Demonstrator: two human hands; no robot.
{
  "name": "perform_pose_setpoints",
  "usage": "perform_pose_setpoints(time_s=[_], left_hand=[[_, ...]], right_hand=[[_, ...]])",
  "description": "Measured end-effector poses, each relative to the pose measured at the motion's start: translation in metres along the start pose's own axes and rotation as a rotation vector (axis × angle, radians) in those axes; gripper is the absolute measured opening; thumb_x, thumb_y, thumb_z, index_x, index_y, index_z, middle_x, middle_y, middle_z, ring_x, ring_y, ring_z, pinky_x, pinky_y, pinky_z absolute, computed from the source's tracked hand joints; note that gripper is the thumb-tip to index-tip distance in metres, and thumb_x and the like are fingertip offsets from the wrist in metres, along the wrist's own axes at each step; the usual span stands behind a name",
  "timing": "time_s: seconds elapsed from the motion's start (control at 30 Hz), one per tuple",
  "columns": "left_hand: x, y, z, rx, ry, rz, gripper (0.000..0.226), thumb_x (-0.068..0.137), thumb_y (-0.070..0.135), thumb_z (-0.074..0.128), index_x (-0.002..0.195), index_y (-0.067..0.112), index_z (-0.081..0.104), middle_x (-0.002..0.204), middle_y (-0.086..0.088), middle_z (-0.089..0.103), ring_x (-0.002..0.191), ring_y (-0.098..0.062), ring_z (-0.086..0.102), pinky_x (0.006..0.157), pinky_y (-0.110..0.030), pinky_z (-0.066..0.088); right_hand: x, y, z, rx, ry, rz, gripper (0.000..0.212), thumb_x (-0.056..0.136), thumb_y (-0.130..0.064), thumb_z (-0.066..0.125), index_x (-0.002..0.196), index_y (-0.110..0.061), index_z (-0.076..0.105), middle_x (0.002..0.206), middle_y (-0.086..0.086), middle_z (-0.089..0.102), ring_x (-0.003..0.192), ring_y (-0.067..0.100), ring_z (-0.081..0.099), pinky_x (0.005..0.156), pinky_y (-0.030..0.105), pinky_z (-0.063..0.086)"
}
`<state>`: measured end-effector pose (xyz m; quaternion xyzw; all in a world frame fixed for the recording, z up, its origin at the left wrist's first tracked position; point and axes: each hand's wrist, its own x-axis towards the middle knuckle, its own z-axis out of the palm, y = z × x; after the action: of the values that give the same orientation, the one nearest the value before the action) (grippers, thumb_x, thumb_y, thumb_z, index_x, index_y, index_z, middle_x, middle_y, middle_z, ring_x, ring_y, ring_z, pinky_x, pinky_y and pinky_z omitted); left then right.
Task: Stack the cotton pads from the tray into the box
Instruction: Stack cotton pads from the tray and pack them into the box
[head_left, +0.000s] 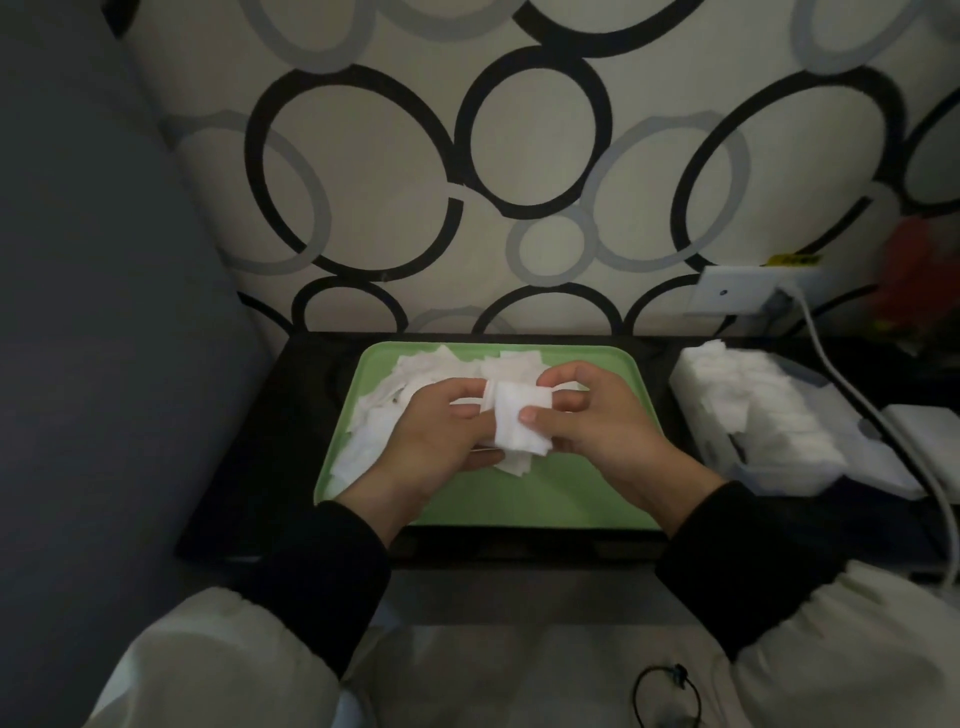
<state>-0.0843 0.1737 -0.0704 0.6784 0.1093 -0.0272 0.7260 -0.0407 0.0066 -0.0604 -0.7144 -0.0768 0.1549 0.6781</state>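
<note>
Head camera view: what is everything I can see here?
tray: one, green, middle of the table
loose cotton pads: a heap, white, on the tray
held cotton pads: small bunch, white, over the tray, between both hands
box: one, clear, right of the tray, holding stacked white pads
table: one, black, against the wall
socket: one, white, on the wall at right
cable: one, white, from the socket down the right side
red object: one, blurred, far right
left hand: one, black sleeve, pinches the held cotton pads
right hand: one, black sleeve, pinches the held cotton pads
</note>
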Motion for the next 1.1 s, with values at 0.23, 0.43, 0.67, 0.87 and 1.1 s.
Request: perform_pose_setpoints(time_s=[0.23,0.43,0.67,0.87,1.1], left_hand=[[-0.001,0.002,0.022,0.031,-0.1,0.028,0.017,0.097,0.011,0.061,0.108,0.018,0.071,0.096,-0.006,0.078,0.088,-0.018,0.075,0.072,-0.026,0.061],[0.004,0.0,0.044,-0.03,-0.092,-0.002,0.021,0.101,0.023,0.056,0.11,0.013,0.071,0.105,-0.007,0.076,0.094,-0.023,0.075,0.075,-0.033,0.061],[0.009,-0.007,0.071,0.08,-0.17,0.153,0.032,0.087,-0.004,0.07,0.114,0.013,0.067,0.1,-0.009,0.077,0.091,-0.023,0.074,0.08,-0.034,0.062],[0.018,-0.013,0.105,0.045,-0.15,0.138,0.027,0.084,0.003,0.075,0.106,0.016,0.067,0.096,-0.014,0.074,0.082,-0.022,0.074,0.077,-0.034,0.061],[0.03,-0.03,0.158,0.099,-0.143,0.099,0.016,0.087,0.009,0.072,0.098,0.018,0.066,0.081,-0.005,0.073,0.068,-0.015,0.069,0.065,-0.027,0.051]], right_hand=[[-0.002,0.004,-0.021,-0.088,0.059,-0.017,0.036,0.073,0.0,0.083,0.099,-0.009,0.06,0.085,0.011,0.07,0.075,0.022,0.07,0.066,0.041,0.061],[-0.004,0.01,-0.041,-0.259,0.136,-0.056,0.036,0.072,-0.014,0.087,0.096,-0.018,0.061,0.087,0.007,0.064,0.072,0.018,0.062,0.064,0.037,0.055],[-0.014,0.003,-0.073,-0.426,0.098,-0.24,0.034,0.078,-0.015,0.081,0.101,-0.034,0.066,0.104,-0.003,0.066,0.09,0.008,0.063,0.078,0.022,0.051],[-0.027,-0.007,-0.12,-0.617,0.147,-0.248,0.016,0.082,-0.017,0.078,0.095,-0.023,0.072,0.087,0.002,0.072,0.075,0.008,0.064,0.069,0.022,0.051],[-0.017,-0.023,-0.195,-0.535,0.401,-0.159,0.012,0.086,-0.005,0.072,0.098,-0.005,0.068,0.082,0.0,0.067,0.071,0.008,0.061,0.058,0.013,0.05]])
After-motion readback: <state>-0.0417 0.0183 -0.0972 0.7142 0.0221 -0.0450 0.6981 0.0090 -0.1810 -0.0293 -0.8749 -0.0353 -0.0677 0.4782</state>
